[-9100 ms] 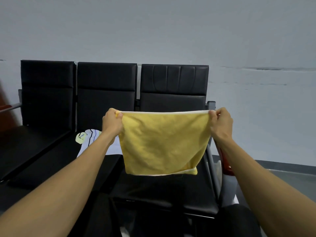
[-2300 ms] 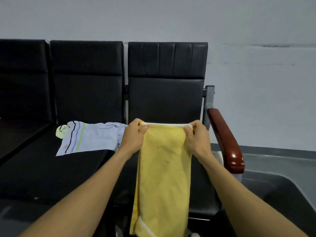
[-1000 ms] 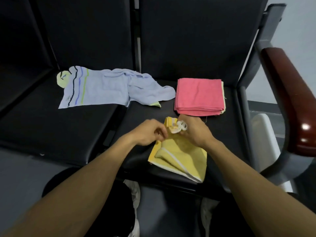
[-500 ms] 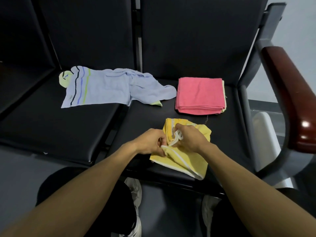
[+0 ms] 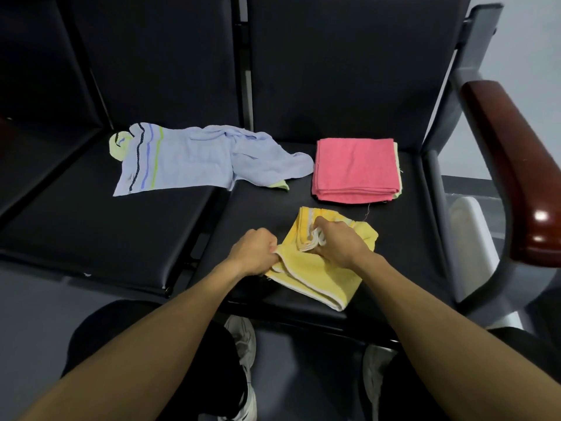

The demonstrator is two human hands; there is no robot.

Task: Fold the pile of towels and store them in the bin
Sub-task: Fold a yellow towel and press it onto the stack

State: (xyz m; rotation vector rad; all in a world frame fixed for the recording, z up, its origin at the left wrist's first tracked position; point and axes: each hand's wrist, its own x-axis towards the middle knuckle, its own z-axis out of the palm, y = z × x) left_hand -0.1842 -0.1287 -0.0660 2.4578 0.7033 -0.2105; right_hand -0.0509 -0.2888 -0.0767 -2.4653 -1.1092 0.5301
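Your left hand (image 5: 253, 252) pinches the half-folded yellow terry towel (image 5: 321, 275) at its left edge; your right hand (image 5: 340, 243) clutches its bunched white hem, fingertips hidden underneath.

A row of black padded seats (image 5: 100, 238) carries all the cloths. The landmark is the pink folded stack (image 5: 355, 170), which lies on the rightmost seat near its backrest, with a pale edge showing under it. In front of this stack, close to the seat's front edge, lies a yellow towel (image 5: 318, 278), partly folded. Left of the stack a light blue striped towel (image 5: 188, 159) lies spread and crumpled, crossing the gap between two seats.
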